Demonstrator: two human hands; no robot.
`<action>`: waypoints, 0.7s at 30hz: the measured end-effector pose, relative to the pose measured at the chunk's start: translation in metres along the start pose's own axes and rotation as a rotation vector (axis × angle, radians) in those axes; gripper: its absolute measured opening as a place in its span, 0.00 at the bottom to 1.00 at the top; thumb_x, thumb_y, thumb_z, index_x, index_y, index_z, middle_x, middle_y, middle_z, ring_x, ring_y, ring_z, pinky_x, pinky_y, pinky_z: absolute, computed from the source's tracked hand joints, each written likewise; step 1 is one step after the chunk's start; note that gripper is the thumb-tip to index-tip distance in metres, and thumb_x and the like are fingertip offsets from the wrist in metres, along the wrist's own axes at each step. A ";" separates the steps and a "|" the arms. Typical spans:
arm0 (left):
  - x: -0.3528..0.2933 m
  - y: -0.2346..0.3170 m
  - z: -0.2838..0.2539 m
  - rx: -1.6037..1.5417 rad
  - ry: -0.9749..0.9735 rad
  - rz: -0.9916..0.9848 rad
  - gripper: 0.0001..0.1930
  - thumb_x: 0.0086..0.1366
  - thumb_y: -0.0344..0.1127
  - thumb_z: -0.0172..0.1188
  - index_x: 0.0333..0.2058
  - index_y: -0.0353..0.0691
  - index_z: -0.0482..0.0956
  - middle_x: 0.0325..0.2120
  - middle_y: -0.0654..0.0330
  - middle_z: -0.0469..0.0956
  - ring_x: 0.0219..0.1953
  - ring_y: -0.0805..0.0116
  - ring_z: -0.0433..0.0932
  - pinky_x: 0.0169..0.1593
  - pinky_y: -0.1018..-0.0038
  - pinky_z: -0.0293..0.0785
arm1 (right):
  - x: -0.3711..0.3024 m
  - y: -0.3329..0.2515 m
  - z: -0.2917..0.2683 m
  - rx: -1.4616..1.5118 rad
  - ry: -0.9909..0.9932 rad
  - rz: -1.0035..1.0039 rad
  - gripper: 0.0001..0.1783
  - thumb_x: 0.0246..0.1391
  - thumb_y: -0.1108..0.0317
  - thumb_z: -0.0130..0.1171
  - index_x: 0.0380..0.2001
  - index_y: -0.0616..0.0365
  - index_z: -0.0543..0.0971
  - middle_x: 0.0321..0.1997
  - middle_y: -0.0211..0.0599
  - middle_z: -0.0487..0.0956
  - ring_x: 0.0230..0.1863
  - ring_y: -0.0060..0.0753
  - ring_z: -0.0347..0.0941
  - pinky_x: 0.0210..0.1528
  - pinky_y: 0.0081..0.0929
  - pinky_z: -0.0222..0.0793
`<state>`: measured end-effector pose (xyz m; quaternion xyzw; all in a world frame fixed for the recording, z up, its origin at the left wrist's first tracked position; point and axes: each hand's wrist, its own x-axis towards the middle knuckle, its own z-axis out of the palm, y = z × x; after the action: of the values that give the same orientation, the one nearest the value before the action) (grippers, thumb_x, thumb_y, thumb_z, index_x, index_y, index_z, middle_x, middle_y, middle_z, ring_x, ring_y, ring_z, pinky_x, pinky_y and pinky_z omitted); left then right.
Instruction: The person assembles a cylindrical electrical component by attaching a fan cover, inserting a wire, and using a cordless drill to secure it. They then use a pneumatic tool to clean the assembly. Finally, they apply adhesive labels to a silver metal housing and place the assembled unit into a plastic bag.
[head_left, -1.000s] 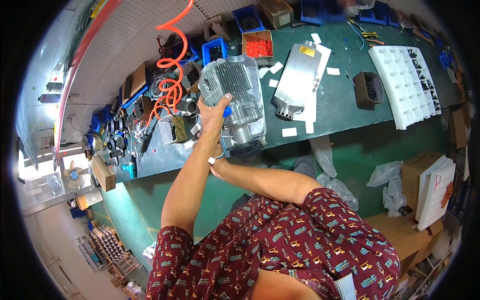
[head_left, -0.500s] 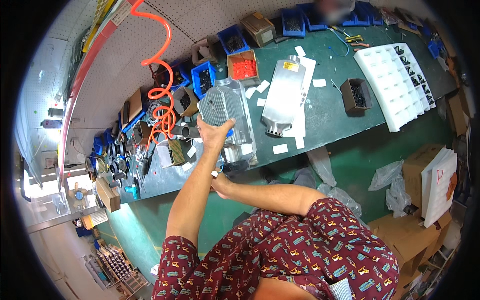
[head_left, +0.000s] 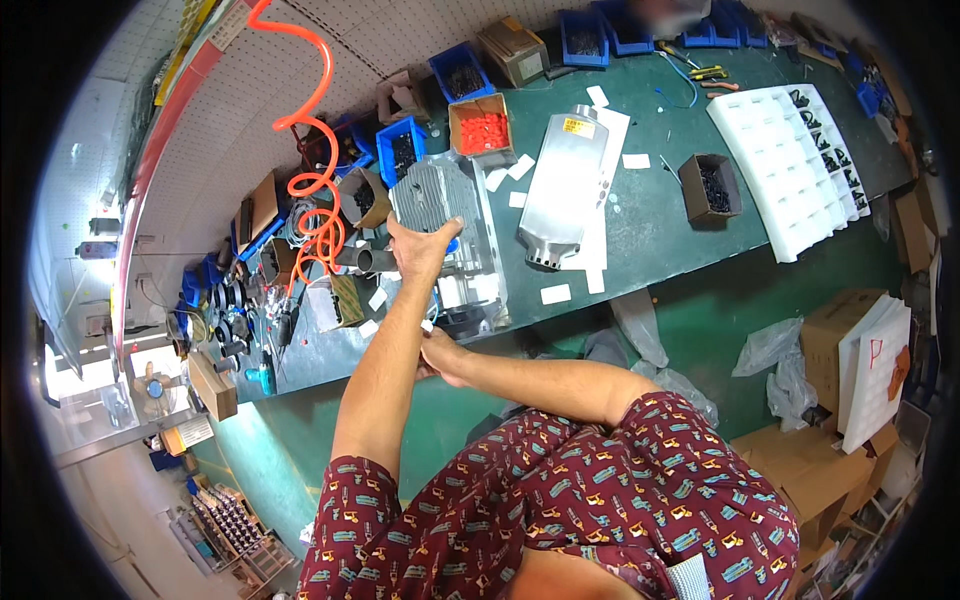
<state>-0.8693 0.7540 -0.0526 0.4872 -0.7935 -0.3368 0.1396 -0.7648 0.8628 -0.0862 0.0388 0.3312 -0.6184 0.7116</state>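
Note:
A grey finned metal housing [head_left: 430, 192] stands near the bench's front edge, left of centre. My left hand [head_left: 420, 248] is closed around its near side, thumb spread to the right and fingers at the left. Under and beside it shows a silvery metal casing [head_left: 488, 250], and a dark round tube [head_left: 376, 261] sticks out to the left. My right hand [head_left: 445, 358] is curled below, by the bench edge, partly behind my left forearm. A small white connector [head_left: 427, 326] is just above its fingers; whether they grip it is hidden.
A second silver casing [head_left: 565, 190] lies to the right among white cards. Around are a box of red caps [head_left: 482, 130], blue bins [head_left: 402, 150], a box of black parts [head_left: 710, 188] and a white foam tray [head_left: 785, 170]. An orange coiled hose [head_left: 322, 185] hangs at left.
The view has shifted slightly. My right hand has risen a little toward the bench edge, and more of its fingers show. My left hand keeps its hold on the finned housing.

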 end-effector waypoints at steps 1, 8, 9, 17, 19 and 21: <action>0.000 0.002 0.000 -0.014 0.003 0.009 0.66 0.40 0.53 0.82 0.69 0.25 0.51 0.60 0.35 0.69 0.63 0.43 0.70 0.68 0.58 0.65 | -0.002 -0.001 0.002 -0.005 0.023 0.001 0.21 0.74 0.47 0.44 0.44 0.52 0.78 0.35 0.29 0.81 0.30 0.23 0.77 0.28 0.24 0.76; -0.002 -0.001 0.002 -0.045 0.023 -0.012 0.67 0.41 0.51 0.82 0.69 0.25 0.47 0.62 0.34 0.65 0.65 0.42 0.65 0.68 0.54 0.63 | -0.005 -0.007 -0.006 -0.062 0.019 0.034 0.23 0.74 0.45 0.43 0.43 0.52 0.78 0.35 0.27 0.81 0.31 0.23 0.78 0.28 0.22 0.76; -0.006 -0.003 0.003 -0.051 0.027 -0.020 0.67 0.41 0.51 0.82 0.69 0.24 0.46 0.62 0.34 0.64 0.65 0.42 0.65 0.69 0.55 0.63 | -0.003 -0.006 -0.009 -0.081 0.015 0.047 0.24 0.74 0.45 0.43 0.43 0.52 0.79 0.35 0.28 0.82 0.31 0.23 0.78 0.28 0.22 0.76; -0.018 -0.020 0.004 0.007 0.024 -0.190 0.71 0.41 0.54 0.81 0.72 0.28 0.40 0.63 0.31 0.61 0.65 0.38 0.65 0.69 0.52 0.63 | -0.010 0.007 -0.020 -0.216 -0.036 0.132 0.25 0.73 0.43 0.44 0.40 0.52 0.79 0.32 0.28 0.80 0.31 0.24 0.77 0.31 0.28 0.78; -0.019 -0.005 0.008 0.103 0.008 -0.290 0.71 0.41 0.56 0.80 0.73 0.32 0.40 0.64 0.32 0.60 0.66 0.37 0.65 0.68 0.51 0.64 | -0.013 -0.001 -0.022 -0.178 -0.039 0.129 0.21 0.73 0.46 0.43 0.44 0.50 0.77 0.33 0.28 0.79 0.32 0.24 0.76 0.33 0.29 0.78; -0.018 0.005 0.011 0.160 -0.005 -0.361 0.73 0.40 0.58 0.80 0.74 0.39 0.37 0.64 0.33 0.59 0.65 0.37 0.66 0.67 0.50 0.66 | -0.019 -0.006 -0.021 -0.145 -0.042 0.119 0.20 0.73 0.47 0.42 0.46 0.50 0.76 0.34 0.28 0.79 0.33 0.24 0.76 0.34 0.29 0.78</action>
<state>-0.8702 0.7752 -0.0559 0.6301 -0.7179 -0.2937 0.0357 -0.7798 0.8874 -0.0909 -0.0059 0.3570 -0.5500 0.7550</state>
